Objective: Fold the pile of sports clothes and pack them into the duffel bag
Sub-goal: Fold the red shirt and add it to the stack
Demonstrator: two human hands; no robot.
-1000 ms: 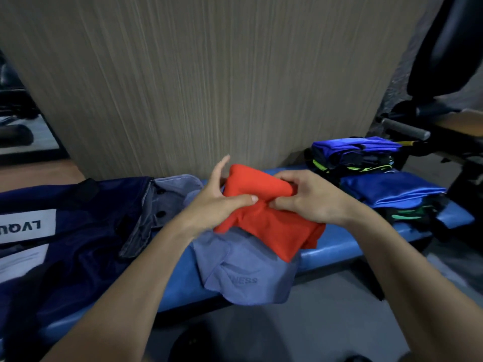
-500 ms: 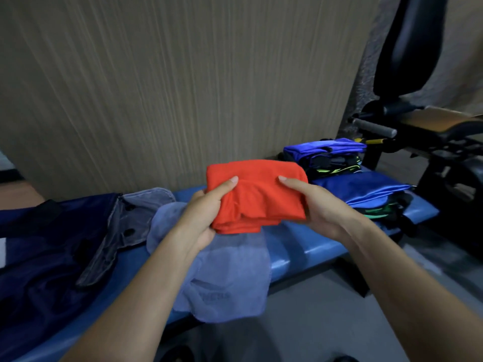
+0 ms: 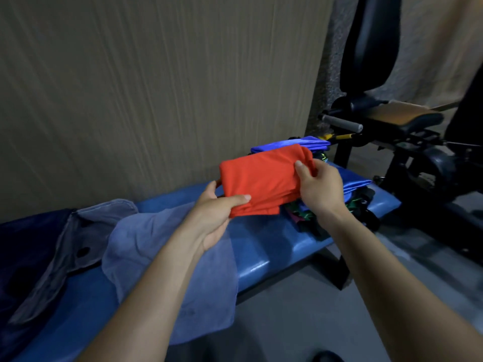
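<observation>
A folded red garment (image 3: 264, 178) is held in the air above the blue bench (image 3: 269, 246), over the left edge of a stack of folded clothes (image 3: 355, 186). My left hand (image 3: 217, 215) grips its lower left corner, thumb on top. My right hand (image 3: 318, 186) pinches its right edge. Blue and dark garments with green trim make up the stack at the bench's right end. The navy duffel bag (image 3: 18, 257) lies at the far left, partly out of view. A grey-blue garment (image 3: 167, 270) drapes over the bench's front edge.
A grey piece with snap holes (image 3: 65, 257) lies between the bag and the grey-blue garment. A wood-grain wall panel (image 3: 156, 87) stands right behind the bench. Black gym equipment (image 3: 407, 131) with a padded seat fills the right side. Grey floor lies below.
Both hands have carried the folded red garment to the right, from over the grey-blue garment to above the stack of folded clothes. The view has swung right, so less of the duffel bag shows.
</observation>
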